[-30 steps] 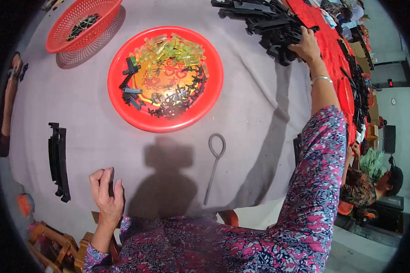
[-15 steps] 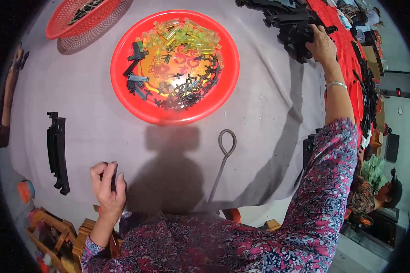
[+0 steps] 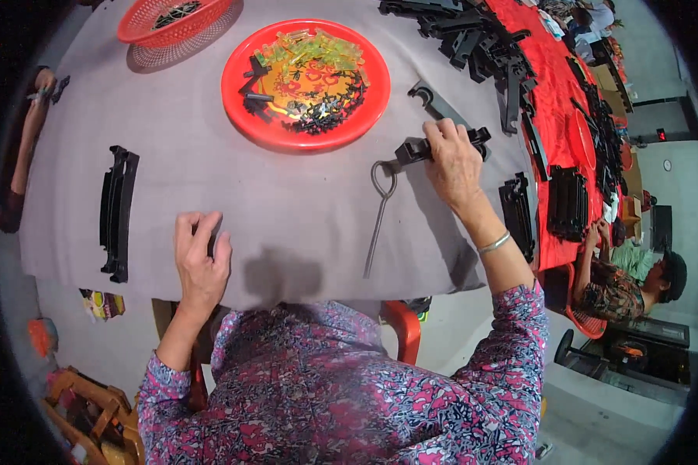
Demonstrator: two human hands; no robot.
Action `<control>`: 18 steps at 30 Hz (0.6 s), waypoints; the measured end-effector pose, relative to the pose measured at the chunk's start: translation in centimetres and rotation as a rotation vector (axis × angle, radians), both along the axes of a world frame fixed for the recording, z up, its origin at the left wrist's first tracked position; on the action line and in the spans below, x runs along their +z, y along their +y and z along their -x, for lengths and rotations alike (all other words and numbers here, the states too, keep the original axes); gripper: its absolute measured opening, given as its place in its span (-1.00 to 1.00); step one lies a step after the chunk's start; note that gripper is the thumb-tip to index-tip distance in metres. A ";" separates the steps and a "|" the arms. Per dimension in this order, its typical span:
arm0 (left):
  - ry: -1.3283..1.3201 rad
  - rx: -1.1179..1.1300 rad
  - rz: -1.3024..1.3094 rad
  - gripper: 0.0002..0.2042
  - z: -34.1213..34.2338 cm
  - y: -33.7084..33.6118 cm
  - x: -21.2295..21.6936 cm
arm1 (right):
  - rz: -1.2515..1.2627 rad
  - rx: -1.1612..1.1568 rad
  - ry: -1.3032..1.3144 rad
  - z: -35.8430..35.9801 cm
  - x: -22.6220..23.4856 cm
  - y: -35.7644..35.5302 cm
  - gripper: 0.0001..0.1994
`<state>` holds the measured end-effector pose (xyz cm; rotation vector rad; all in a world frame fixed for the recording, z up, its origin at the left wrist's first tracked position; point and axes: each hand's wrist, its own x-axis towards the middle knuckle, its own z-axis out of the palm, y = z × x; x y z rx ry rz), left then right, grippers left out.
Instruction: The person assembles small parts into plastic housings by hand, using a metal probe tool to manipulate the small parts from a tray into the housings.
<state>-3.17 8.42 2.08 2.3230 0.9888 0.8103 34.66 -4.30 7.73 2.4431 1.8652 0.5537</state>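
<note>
My right hand point(image 3: 452, 164) is closed on a black plastic part point(image 3: 412, 152), which it holds above the grey cloth right of centre. The part's ends stick out on both sides of my fingers; its middle is hidden under them. My left hand point(image 3: 202, 262) rests near the table's front edge, fingers loosely bent and apart, with nothing in it. A metal rod with a looped end point(image 3: 376, 225) lies between my hands, its loop close to the held part. Left of my left hand lies a long black plastic piece point(image 3: 119, 213).
A red round tray point(image 3: 306, 141) holds clear yellowish tubes, small black crosses and dark pieces. Black parts are heaped point(image 3: 473, 39) at the far right. More black pieces point(image 3: 517, 213) lie at the right edge. A red basket point(image 3: 171, 31) stands far left. Other people sit nearby.
My right hand has come back from the far-right heap toward the middle, bringing a black plastic part with it. My left hand stays near the front edge. The view has shifted.
</note>
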 end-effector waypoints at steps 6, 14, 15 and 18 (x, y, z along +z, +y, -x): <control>-0.119 -0.016 -0.023 -0.68 0.2 0.0 -0.3 | -0.091 0.110 0.090 7.1 2.0 -0.3 -0.39; -0.384 -0.283 0.357 -0.50 -2.0 -2.3 2.9 | 0.013 0.392 0.178 18.7 -0.2 2.5 -0.51; -0.316 -0.316 0.272 -0.48 -2.0 -2.2 3.1 | 0.055 0.368 0.212 19.5 -0.2 2.8 -0.48; -0.259 -0.324 0.240 -0.45 -1.7 -2.1 2.7 | 0.040 0.350 0.235 20.8 -1.2 3.4 -0.45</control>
